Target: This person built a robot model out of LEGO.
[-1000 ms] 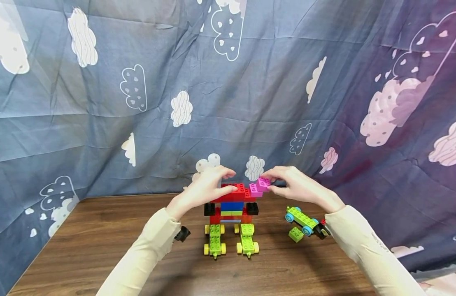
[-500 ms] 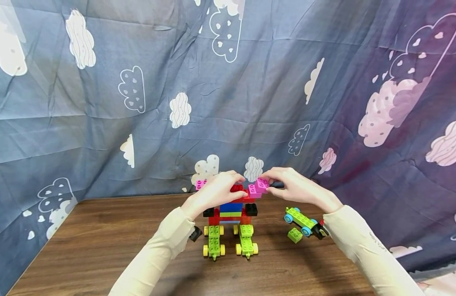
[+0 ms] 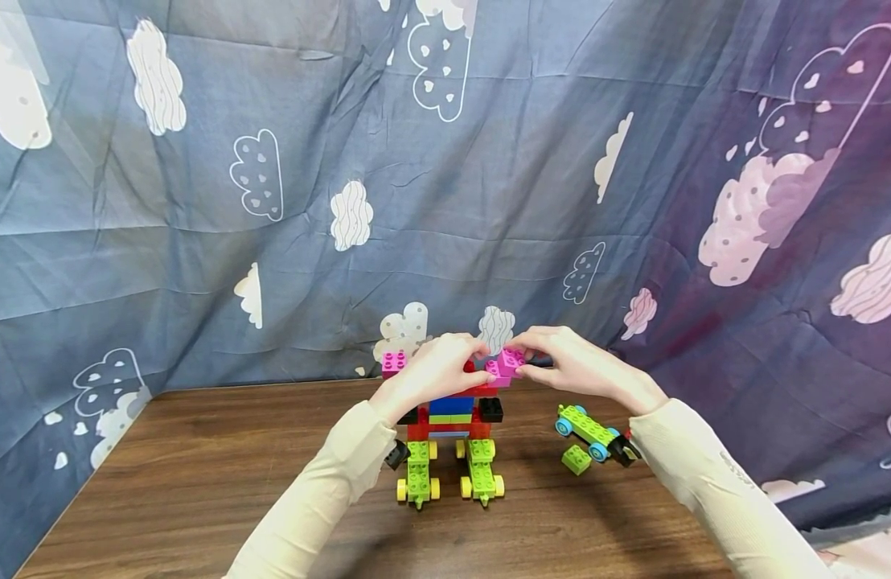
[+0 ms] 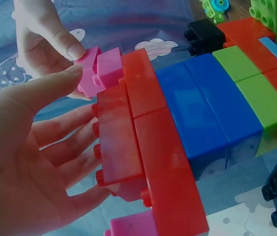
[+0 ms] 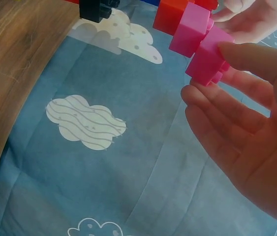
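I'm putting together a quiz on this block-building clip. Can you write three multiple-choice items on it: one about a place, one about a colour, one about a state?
1. Where does the loose green brick lie?
A. on the table, right of the block model
B. on top of the model
C. in the left hand

2. What colour is the brick that the right hand pinches?
A. yellow
B. pink
C. black

3. How does the left hand stand?
A. flat on the table
B. fingers against the model's red top bricks
C. closed round a wheeled base

Answers:
1 A, it sits on the wood beside the wheeled green base.
2 B, thumb and finger clasp the pink brick.
3 B, its fingers meet the red bricks.
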A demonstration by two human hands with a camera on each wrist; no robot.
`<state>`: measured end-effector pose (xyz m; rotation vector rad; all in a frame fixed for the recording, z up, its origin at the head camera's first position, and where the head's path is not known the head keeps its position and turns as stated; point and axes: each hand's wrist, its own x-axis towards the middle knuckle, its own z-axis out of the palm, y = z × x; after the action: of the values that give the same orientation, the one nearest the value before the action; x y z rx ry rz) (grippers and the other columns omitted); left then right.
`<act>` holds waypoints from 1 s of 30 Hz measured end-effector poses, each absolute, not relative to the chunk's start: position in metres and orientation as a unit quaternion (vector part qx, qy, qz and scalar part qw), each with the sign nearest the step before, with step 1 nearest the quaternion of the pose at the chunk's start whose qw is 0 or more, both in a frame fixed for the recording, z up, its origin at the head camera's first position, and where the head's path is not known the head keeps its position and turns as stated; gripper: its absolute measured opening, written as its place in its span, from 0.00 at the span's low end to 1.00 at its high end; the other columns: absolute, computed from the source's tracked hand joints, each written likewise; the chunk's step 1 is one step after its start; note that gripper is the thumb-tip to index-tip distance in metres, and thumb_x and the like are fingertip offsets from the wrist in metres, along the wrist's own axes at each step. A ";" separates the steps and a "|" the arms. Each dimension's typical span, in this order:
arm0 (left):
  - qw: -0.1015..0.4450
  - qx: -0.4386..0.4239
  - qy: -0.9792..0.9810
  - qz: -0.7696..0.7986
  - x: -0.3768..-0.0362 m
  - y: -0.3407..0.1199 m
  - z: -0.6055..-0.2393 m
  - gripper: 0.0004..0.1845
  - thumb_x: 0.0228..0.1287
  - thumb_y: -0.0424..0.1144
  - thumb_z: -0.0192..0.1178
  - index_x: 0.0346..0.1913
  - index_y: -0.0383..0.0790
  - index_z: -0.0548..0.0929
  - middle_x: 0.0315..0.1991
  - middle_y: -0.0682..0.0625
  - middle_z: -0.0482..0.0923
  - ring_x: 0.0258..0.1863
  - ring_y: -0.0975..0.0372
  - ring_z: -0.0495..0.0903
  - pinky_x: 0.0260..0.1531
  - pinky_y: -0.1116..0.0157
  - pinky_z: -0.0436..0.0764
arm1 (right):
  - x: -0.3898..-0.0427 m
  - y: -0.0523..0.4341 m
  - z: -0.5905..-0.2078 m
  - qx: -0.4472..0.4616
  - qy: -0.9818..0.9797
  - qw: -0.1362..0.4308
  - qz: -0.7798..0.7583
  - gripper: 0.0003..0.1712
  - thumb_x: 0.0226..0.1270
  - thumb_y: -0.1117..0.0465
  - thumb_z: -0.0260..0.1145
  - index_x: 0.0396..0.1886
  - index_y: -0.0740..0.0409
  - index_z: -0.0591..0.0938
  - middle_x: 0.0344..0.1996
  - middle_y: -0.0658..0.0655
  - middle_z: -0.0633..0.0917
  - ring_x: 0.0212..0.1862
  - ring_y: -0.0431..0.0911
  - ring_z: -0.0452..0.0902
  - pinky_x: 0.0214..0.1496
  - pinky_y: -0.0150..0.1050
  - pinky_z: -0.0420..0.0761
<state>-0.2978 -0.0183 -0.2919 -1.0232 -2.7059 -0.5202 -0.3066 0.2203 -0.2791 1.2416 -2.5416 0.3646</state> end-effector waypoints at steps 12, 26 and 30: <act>0.080 -0.342 -0.919 -0.176 -0.300 -0.014 -0.295 0.19 0.64 0.48 0.66 0.53 0.43 0.84 0.47 0.49 0.87 0.43 0.60 0.83 0.45 0.67 0.85 | -0.310 0.220 -0.279 0.443 -0.876 0.151 0.118 0.17 0.62 0.61 0.72 0.51 0.56 0.84 0.39 0.49 0.86 0.39 0.37 0.79 0.44 0.42 0.86; 0.084 -0.329 -0.921 -0.191 -0.305 -0.010 -0.298 0.15 0.66 0.46 0.65 0.49 0.41 0.86 0.44 0.48 0.88 0.42 0.60 0.85 0.44 0.66 0.85 | -0.308 0.217 -0.274 0.440 -0.879 0.139 0.117 0.19 0.61 0.62 0.72 0.52 0.57 0.84 0.38 0.51 0.86 0.38 0.42 0.81 0.44 0.41 0.86; 0.083 -0.330 -0.919 -0.201 -0.305 -0.011 -0.299 0.14 0.66 0.45 0.65 0.49 0.41 0.86 0.45 0.48 0.88 0.43 0.59 0.86 0.46 0.65 0.85 | -0.308 0.216 -0.273 0.439 -0.880 0.143 0.107 0.20 0.60 0.62 0.73 0.52 0.57 0.85 0.38 0.51 0.86 0.37 0.39 0.79 0.43 0.38 0.86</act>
<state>-0.3053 -0.0105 -0.2990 -0.9850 -2.7433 -0.6009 -0.3075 0.2161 -0.2726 1.2677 -2.5400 0.3094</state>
